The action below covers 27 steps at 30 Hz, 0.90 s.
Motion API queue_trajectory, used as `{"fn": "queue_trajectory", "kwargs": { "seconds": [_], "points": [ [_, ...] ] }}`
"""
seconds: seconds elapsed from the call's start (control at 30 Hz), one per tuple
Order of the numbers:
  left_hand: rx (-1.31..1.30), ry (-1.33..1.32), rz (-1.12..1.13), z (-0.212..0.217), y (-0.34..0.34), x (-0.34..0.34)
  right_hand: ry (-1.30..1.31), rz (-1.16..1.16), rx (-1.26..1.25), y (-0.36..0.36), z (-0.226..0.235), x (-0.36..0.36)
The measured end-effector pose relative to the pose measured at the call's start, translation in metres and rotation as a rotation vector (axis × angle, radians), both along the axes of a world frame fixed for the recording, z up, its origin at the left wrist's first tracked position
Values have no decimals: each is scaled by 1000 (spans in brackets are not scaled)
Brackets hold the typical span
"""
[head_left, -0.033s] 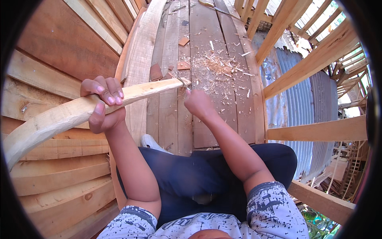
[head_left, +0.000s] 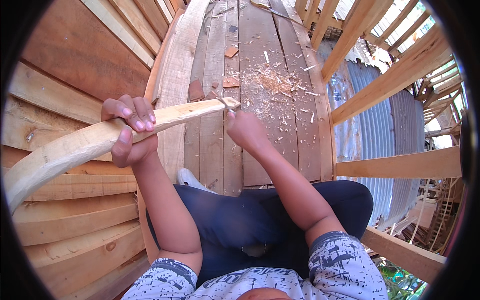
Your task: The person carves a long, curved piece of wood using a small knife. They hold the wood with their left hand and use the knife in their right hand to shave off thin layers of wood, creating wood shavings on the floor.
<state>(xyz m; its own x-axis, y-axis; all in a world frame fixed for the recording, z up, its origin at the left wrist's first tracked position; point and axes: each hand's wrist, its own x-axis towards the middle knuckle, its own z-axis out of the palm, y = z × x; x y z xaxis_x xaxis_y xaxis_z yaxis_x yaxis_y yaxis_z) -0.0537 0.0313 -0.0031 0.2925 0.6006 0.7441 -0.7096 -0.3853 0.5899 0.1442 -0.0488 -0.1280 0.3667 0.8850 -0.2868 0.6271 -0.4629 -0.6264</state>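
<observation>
Slanting across the left of the view, a pale, curved wooden pole (head_left: 65,156) rises from the left rim and narrows to a tapered end just past the middle of the boards, held above the floor. Around its middle the left hand (head_left: 135,119) is clamped, fingers over the top and thumb on the near side. At the tapered end, a small thin tool (head_left: 225,104) crosses the wood at an angle; whether its edge is touching is too small to tell. The right hand (head_left: 246,131) is closed in a fist on the near end of that tool, its grip together, the fingers mostly turned from sight.

Beyond the tip, curled shavings (head_left: 272,82) lie scattered over the plank floor (head_left: 270,162), with a few reddish-brown chips (head_left: 196,91) near the pole's far side. Below, the person's dark trousers (head_left: 210,215) and a light shoe (head_left: 192,180) show, with patterned sleeves (head_left: 345,260) at the lower edge. A wall of wooden boards (head_left: 75,187) stands on the left; on the right, wooden rails (head_left: 400,162) front rusty corrugated metal sheets (head_left: 370,100).
</observation>
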Motion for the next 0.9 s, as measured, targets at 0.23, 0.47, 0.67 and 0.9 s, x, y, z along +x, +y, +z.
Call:
{"fn": "queue_trajectory", "kwargs": {
  "seconds": [0.23,0.47,0.67,0.9],
  "points": [
    [-18,-15,-30,2,-2,12,6,-207,-4,-3,-57,24],
    [3,-2,-1,1,0,0,112,57,98,-9,58,-31],
    [13,23,-37,1,0,5,165,-73,51,2,-38,22],
    [6,0,-16,-1,-1,-1,277,143,357,-8,48,-32]
  ]
}}
